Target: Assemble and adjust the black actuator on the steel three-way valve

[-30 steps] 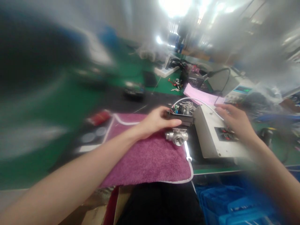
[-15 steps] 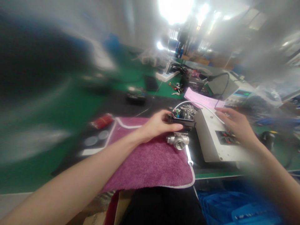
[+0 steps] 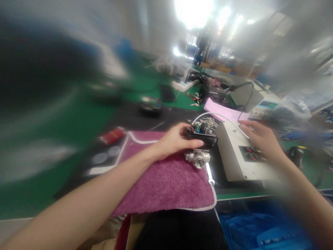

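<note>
My left hand [image 3: 175, 140] is closed round the near left side of a black open-topped housing [image 3: 204, 139], thumb along its front. Inside the housing a green circuit board and small parts show. Directly below it, over the cloth, is a steel valve body [image 3: 198, 159] with a round port facing me. A white cable [image 3: 217, 114] arches from the housing to the right, passing beneath my right hand [image 3: 261, 137]. That hand rests over the top of a white metal box [image 3: 231, 152], fingers stretched out toward its far edge. Red and black terminals [image 3: 252, 152] show beside the palm.
A purple cloth [image 3: 166, 187] with white edging lies on a black mat. Metal pins [image 3: 209, 122] lie behind the housing, before a pink paper [image 3: 223, 109]. A red packet [image 3: 113, 135] is at left. An instrument with a lit display [image 3: 269, 104] stands at back right. Blue bins [image 3: 255, 229] sit below the bench.
Almost nothing differs. The housing and valve have shifted very slightly; both hands keep their places.
</note>
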{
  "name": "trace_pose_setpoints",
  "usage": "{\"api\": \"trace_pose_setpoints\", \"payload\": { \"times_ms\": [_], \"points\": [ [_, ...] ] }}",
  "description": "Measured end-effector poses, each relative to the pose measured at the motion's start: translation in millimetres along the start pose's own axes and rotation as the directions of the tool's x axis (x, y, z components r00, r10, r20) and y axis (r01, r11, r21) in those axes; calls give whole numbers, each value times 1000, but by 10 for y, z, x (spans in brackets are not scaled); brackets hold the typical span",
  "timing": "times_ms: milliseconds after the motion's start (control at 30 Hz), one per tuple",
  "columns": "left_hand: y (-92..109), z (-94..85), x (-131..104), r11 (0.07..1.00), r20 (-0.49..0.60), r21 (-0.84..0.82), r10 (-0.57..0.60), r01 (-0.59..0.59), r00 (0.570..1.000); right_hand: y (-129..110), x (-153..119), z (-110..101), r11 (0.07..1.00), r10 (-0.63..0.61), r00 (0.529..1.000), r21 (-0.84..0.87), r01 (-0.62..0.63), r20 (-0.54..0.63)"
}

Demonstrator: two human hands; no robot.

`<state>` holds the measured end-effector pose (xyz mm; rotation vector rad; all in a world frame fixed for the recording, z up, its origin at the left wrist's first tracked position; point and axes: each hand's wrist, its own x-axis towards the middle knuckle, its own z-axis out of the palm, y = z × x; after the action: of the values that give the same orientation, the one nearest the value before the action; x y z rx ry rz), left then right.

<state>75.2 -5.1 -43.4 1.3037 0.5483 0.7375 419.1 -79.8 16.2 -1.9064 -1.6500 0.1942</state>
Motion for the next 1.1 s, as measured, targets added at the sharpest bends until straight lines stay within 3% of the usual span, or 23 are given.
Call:
{"api": "trace_pose_setpoints", "payload": {
  "times_ms": [167, 233, 333, 400, 533, 633, 733, 867, 1100],
  "points": [
    [8, -5, -8, 1000, 2, 4, 5, -5, 1000, 28, 1, 10, 999, -16, 999, -29, 16, -28],
    [14, -5, -14, 1000, 7, 2, 9, -9, 1000, 4, -9, -20, 998, -19, 994, -65, 12, -104],
    [26, 0, -23, 1000, 19, 0, 13, -13, 1000, -195, -51, -96, 992, -44, 962, -129, 9, -269],
    [35, 6, -28, 1000, 31, -4, 16, -16, 999, -463, -93, -127, 988, -87, 953, -145, 46, -291],
    [36, 20, -36, 999, 54, -28, 38, -36, 998, -1106, -121, -20, 972, -217, 976, -104, 213, -34],
    [22, 25, -37, 997, 62, -46, 63, -60, 996, -1389, -52, 160, 968, -252, 943, 34, 250, 219],
    [17, 28, -40, 996, 69, -68, 64, -60, 996, -1444, 37, 277, 974, -223, 918, 120, 194, 328],
    [34, 35, -46, 996, 82, -65, 74, -69, 994, -1401, 92, 271, 976, -205, 898, 146, 160, 389],
    [20, 37, -32, 993, 79, -71, 99, -94, 992, -1354, 107, 285, 971, -238, 887, 112, 211, 395]
  ]
}}
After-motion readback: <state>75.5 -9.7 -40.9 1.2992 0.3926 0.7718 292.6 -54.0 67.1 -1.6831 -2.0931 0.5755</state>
